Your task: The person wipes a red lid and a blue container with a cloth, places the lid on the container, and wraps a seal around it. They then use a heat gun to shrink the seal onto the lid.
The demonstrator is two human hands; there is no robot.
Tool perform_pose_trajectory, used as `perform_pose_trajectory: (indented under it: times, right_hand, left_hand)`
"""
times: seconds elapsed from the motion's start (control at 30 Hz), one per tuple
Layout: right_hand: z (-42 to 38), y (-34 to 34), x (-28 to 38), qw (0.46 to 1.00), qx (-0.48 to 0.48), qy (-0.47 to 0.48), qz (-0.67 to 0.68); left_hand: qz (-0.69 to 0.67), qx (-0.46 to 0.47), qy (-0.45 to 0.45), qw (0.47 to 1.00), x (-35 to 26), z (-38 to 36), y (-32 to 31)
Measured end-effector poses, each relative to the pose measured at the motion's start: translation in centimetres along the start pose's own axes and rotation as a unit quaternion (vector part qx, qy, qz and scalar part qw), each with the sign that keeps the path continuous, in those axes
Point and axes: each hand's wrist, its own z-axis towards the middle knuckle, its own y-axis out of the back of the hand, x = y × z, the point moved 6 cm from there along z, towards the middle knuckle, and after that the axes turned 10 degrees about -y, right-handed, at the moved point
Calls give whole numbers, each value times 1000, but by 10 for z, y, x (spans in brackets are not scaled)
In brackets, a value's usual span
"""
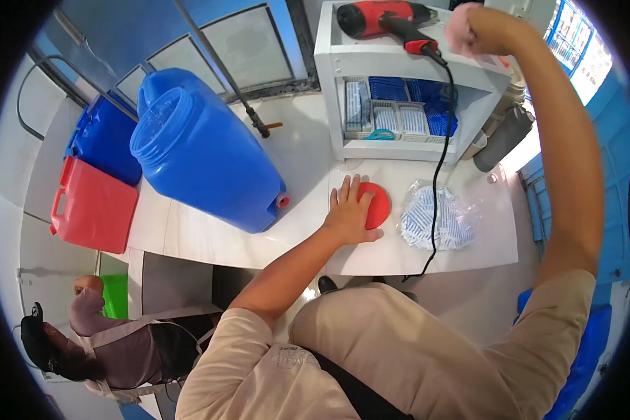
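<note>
My left hand [350,215] lies flat on the white counter with its fingers spread, thumb and edge touching a round red lid [378,205]. Up at the top right, my right hand [488,31] is closed around a pale pink cloth [459,29], raised by the top of a white shelf unit [420,148]. Left of that hand, a red and black heat gun [381,19] lies on the shelf top. Its black cord [441,161] hangs down across the counter. A clear plastic bag of blue-and-white printed packets [437,218] sits right of the lid.
A large blue jerrycan [210,161] without a cap stands on the counter [308,147], with a red jerrycan [98,206] farther left. Baskets of packets [397,119] fill the shelf. A grey bottle [504,140] leans at right. Another person [129,350] in a cap is at lower left.
</note>
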Motion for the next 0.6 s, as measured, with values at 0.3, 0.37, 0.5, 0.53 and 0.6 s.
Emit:
perform_pose_trajectory:
  times: [0.3,0.37,0.5,0.53,0.6]
  right_hand:
    - [12,-77,-42,960,230,-116,113]
    - [10,-93,-60,949,130,-63,282]
    - [3,-101,-54,957,200,-60,203]
    - [0,-113,-58,957,197,-49,206]
    - [-2,-120,-90,961,-34,-43,270]
  left_hand:
    - [-39,-10,75,996,0,5,-4]
    - [-38,-41,108,993,2,-18,17]
    - [-118,-13,123,985,-2,-67,53]
    - [-146,3,123,982,2,-83,64]
    - [-196,3,158,968,17,-120,89]
